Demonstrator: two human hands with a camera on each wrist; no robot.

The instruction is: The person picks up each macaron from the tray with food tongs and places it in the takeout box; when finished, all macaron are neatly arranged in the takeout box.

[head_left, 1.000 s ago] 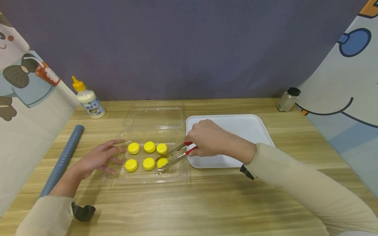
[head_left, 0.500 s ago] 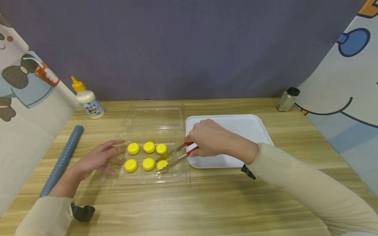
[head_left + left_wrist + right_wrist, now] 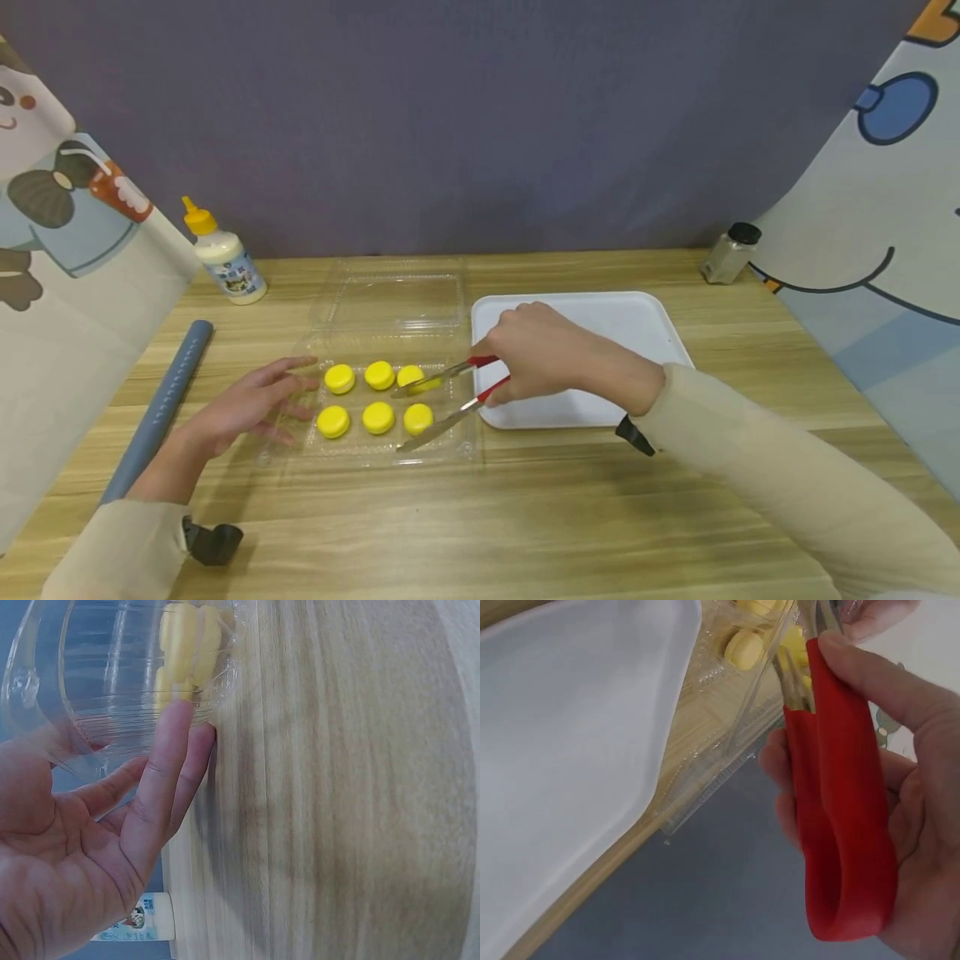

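Observation:
Red-handled metal tongs (image 3: 849, 817) are gripped in my right hand (image 3: 543, 350), thumb on one handle and fingers on the other. Their arms are spread over the right end of a clear plastic box (image 3: 442, 454), either side of the nearest-right yellow macaron (image 3: 417, 419). One arm passes in front of the far-right macaron (image 3: 409, 377). Several yellow macarons stand in the box in two rows. My left hand (image 3: 258, 404) is at the box's left side with fingers extended; in the left wrist view the fingertips are against the clear wall (image 3: 112, 697).
A white tray (image 3: 600, 317) lies right of the box, partly under my right forearm. The box's clear lid (image 3: 397, 292) lies folded back. A glue-like squeeze bottle (image 3: 232, 267), a grey-blue rod (image 3: 161, 408) and a black-capped jar (image 3: 727, 254) stand or lie around.
The tongs have spread wider, and the near-right macaron they were around now stands between the parted arms. My right hand has shifted slightly right; my left hand stays put.

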